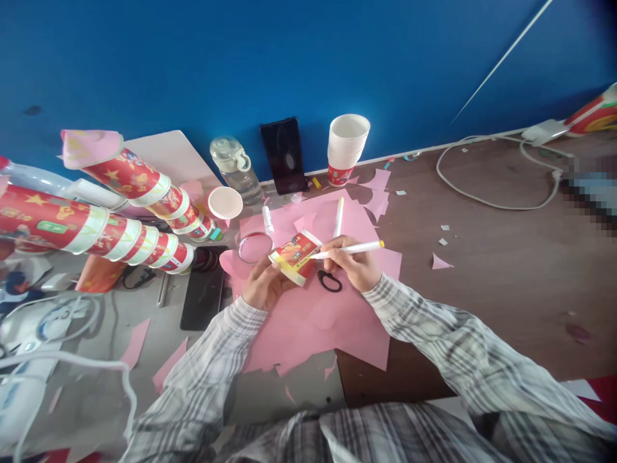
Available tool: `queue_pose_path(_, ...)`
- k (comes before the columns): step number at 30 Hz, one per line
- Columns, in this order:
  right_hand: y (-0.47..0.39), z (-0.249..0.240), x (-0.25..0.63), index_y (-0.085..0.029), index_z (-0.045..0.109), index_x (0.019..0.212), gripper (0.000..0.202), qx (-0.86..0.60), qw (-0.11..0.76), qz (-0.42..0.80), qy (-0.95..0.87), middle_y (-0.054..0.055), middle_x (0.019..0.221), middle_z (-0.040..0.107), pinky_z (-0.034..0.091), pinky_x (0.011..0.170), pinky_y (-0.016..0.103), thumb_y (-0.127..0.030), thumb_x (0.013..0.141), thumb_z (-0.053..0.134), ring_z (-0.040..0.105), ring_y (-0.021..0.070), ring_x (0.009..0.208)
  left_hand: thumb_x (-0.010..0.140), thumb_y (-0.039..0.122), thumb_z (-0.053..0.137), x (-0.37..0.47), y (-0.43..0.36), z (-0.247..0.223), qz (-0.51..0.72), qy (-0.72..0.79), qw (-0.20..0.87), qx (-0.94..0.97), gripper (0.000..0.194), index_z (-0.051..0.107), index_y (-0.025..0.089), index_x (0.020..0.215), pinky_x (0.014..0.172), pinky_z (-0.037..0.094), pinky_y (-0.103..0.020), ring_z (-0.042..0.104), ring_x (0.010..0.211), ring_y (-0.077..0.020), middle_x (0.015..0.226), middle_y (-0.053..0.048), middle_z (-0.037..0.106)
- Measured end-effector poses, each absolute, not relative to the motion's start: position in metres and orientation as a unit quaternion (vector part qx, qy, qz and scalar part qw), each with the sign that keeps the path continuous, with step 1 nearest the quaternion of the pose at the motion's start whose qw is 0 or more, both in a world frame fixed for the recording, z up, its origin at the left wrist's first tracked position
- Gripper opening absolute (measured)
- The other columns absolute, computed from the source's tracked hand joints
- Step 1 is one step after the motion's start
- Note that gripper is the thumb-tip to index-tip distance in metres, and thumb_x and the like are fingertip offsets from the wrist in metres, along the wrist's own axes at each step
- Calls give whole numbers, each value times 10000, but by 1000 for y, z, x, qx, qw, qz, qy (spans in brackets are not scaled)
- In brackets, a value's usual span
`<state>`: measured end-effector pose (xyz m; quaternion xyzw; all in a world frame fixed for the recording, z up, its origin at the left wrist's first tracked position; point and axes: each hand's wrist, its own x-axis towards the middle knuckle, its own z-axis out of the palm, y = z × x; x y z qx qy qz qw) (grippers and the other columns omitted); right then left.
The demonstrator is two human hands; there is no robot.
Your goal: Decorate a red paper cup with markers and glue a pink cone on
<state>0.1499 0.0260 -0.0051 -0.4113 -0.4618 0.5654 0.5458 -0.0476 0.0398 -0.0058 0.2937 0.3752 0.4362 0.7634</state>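
My left hand (264, 283) is closed round a red and yellow paper cup (297, 254), which lies tipped on its side above the pink paper (318, 334). In my right hand (354, 262) is a white marker (354, 248) with a yellow end; its tip meets the cup's printed side or comes very close to it. Just below the cup, the dark handle of a pair of scissors (330, 281) shows, its blades hidden. Another white and yellow marker (339, 217) rests on the paper behind my right hand. A white cap or tube (268, 220) and a clear tape roll (255, 247) are left of the cup.
Two towers of stacked red cups (120, 238) (144, 180) stand at the left. Along the blue wall are a water bottle (236, 170), a phone (283, 156) and a stack of white cups (348, 145). A white cable (501, 206) loops at the right. Paper scraps (441, 262) lie about.
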Motion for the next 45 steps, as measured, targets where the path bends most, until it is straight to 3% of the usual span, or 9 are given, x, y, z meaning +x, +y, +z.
queue_pose_path(5,25,-4,148,-147,587,835,365,-397,506,600,-475,1,544,601,334,329,200,-496,732,606,426,78,358,659,340,666,-49,40,-8,429,373,765,303,453,511,187,1056,635,563,-390,619,821,-247,994,-95,638)
queue_pose_path(10,26,-4,150,-151,589,822,346,-416,542,569,-458,-1,546,601,429,410,223,-483,727,613,516,106,441,668,347,655,-48,39,-8,435,373,762,302,440,511,194,1055,643,558,-410,612,854,-264,1007,-99,634)
queue_pose_path(14,25,-5,149,-150,580,845,354,-399,508,608,-462,-5,545,595,328,320,201,-484,730,606,424,81,354,658,346,662,-48,40,-7,437,384,756,300,458,510,188,1060,655,552,-433,614,837,-261,990,-96,636)
queue_pose_path(19,27,-4,150,-153,592,814,338,-417,553,564,-450,-2,543,601,431,419,226,-479,726,616,516,108,444,655,347,666,-49,41,-7,432,373,762,305,448,512,199,1049,631,557,-410,610,857,-269,1011,-99,634)
queue_pose_path(23,27,-4,150,-158,586,832,371,-405,519,600,-455,-5,537,599,352,334,207,-511,722,605,461,97,376,638,350,681,-48,40,-7,433,384,758,301,464,518,185,1040,619,560,-397,618,830,-265,970,-96,642)
queue_pose_path(28,29,-4,151,-159,586,805,346,-419,555,567,-441,-5,540,603,436,420,226,-491,715,623,520,109,441,647,345,672,-47,39,-6,436,384,755,303,458,516,191,1048,627,564,-388,609,865,-265,1033,-103,623)
queue_pose_path(33,27,-4,149,-161,586,834,351,-411,521,583,-469,-4,544,601,368,349,210,-498,738,592,464,98,389,626,343,691,-46,39,-5,437,390,751,305,467,520,194,1034,651,561,-439,609,856,-275,995,-94,637)
queue_pose_path(37,28,-3,150,-160,583,819,339,-423,553,555,-455,-4,552,602,434,417,229,-487,732,604,515,109,443,614,351,699,-45,38,-3,439,394,747,307,493,517,189,1042,636,563,-453,605,864,-287,984,-92,635)
queue_pose_path(45,28,-4,149,-154,580,829,382,-430,546,551,-462,0,553,599,421,411,235,-523,729,596,507,113,441,612,348,707,-42,36,0,443,394,736,327,516,502,205,1063,665,563,-434,608,851,-264,986,-88,627)
